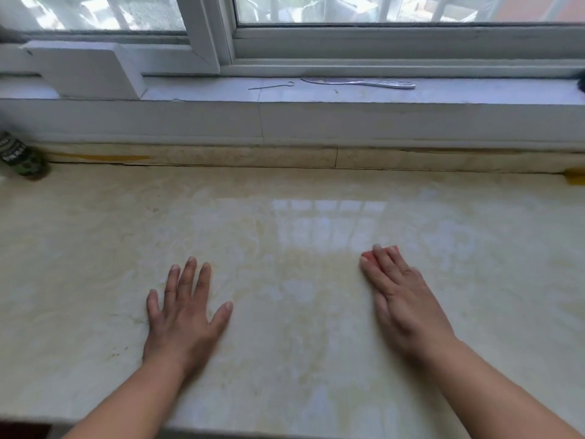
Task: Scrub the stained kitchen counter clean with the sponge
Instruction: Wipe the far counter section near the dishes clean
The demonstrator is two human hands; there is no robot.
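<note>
Both forearms reach in over the near edge of the desk point(285, 359). Left hand point(183, 312) lies flat, fingers spread, bracing and holding nothing. Right hand point(402, 299) presses down with fingers straight and together, and the red sponge point(368, 256) sits under those fingers point(384, 264), only its far edge peeking out past the tips. So the right hand has it; yellowish staining lies just left of it, toward the middle. Beyond, on the sill, a metal utensil point(361, 83).
</note>
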